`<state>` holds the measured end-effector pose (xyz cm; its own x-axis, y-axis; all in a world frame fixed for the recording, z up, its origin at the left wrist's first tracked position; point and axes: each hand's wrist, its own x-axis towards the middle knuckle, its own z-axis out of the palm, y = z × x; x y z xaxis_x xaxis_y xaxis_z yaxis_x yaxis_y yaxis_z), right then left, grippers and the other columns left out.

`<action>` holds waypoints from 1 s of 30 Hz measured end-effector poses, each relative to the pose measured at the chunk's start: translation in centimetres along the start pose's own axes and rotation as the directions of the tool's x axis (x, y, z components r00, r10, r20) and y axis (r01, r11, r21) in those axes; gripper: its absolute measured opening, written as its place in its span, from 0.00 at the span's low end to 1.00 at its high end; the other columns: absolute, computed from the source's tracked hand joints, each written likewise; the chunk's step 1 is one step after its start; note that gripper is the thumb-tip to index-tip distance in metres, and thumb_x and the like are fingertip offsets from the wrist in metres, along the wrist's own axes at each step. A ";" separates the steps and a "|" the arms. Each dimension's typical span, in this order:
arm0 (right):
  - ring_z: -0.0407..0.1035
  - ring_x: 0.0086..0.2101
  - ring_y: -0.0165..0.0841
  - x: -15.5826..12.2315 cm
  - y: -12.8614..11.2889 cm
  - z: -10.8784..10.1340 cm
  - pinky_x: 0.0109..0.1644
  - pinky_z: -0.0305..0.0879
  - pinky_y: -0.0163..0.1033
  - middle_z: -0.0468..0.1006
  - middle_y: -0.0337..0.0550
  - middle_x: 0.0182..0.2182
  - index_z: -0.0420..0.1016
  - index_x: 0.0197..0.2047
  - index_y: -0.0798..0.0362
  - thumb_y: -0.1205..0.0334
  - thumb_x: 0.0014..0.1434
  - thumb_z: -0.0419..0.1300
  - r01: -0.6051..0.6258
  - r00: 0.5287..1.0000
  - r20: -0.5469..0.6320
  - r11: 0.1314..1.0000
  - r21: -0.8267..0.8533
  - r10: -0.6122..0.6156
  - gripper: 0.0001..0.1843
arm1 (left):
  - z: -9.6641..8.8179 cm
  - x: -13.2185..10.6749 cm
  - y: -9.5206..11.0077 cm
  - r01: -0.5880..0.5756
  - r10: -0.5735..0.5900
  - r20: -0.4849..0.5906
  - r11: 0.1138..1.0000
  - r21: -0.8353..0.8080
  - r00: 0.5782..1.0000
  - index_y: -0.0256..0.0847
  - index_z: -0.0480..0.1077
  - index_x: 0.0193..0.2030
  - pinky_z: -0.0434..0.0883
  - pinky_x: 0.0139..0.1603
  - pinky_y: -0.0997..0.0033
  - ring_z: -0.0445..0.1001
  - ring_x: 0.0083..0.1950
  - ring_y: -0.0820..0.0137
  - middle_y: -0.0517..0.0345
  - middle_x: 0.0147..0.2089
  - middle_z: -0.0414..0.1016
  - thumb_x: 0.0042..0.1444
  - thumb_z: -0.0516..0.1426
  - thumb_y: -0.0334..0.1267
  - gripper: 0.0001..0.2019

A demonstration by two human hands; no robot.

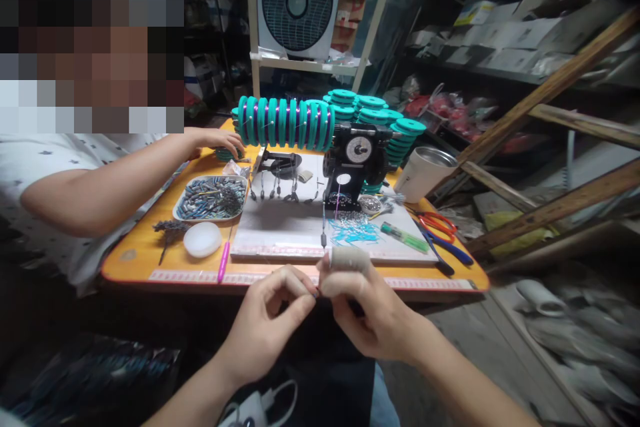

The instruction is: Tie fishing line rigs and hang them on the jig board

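Observation:
My left hand (270, 320) and my right hand (367, 310) meet just in front of the orange table's near edge (150, 267). Both pinch a tiny dark item (316, 294) between fingertips; I cannot make out what it is. My right index finger wears a grey fabric wrap (349, 258). A thin line with a small weight (324, 238) hangs from the black winding machine (355, 163) toward my hands. A row of teal spools (285, 121) sits behind it.
A co-worker's arm (125, 180) reaches to the spools at the left. On the table: a tray of small parts (213, 198), white round lid (203, 239), pink pen (223, 261), green lighter (404, 237), scissors and pliers (440, 230), white cup (425, 173). Wooden beams lie right.

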<state>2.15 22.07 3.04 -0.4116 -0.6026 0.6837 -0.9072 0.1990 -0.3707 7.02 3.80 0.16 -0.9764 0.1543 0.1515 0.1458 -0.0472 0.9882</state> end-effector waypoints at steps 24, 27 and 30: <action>0.70 0.41 0.27 0.8 -0.2 0.3 0.42 0.71 0.30 0.72 0.46 0.42 0.69 0.48 0.53 0.73 0.63 0.54 -0.094 0.993 -0.073 0.994 0.052 0.098 0.11 | -0.2 -0.1 0.2 -0.204 0.209 -0.012 0.963 0.178 0.978 0.36 0.68 0.31 0.71 0.48 0.82 0.75 0.45 0.77 0.56 0.40 0.75 0.59 0.58 0.30 0.06; 0.71 0.38 0.26 0.2 -0.6 -0.2 0.43 0.71 0.30 0.74 0.41 0.36 0.69 0.41 0.52 0.70 0.62 0.55 -0.053 0.994 0.105 0.992 0.112 0.041 0.05 | -0.1 -0.1 0.2 0.167 -0.156 0.059 0.942 -0.290 0.986 0.34 0.65 0.27 0.70 0.43 0.82 0.72 0.40 0.78 0.56 0.35 0.71 0.57 0.62 0.41 0.14; 0.68 0.29 0.22 -0.2 -0.8 -0.1 0.33 0.67 0.26 0.72 0.37 0.29 0.70 0.39 0.53 0.65 0.64 0.59 -0.187 0.974 0.154 0.973 0.138 0.166 0.02 | 0.2 0.1 0.2 0.254 -0.227 0.116 0.893 -0.372 0.967 0.34 0.62 0.27 0.68 0.37 0.81 0.69 0.35 0.79 0.57 0.31 0.68 0.57 0.62 0.43 0.17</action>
<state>2.91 22.16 3.26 -0.5378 -0.6729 0.5079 -0.7933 0.2000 -0.5750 6.98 4.00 0.43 -0.9586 0.2746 -0.0751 -0.1775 -0.3701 0.9119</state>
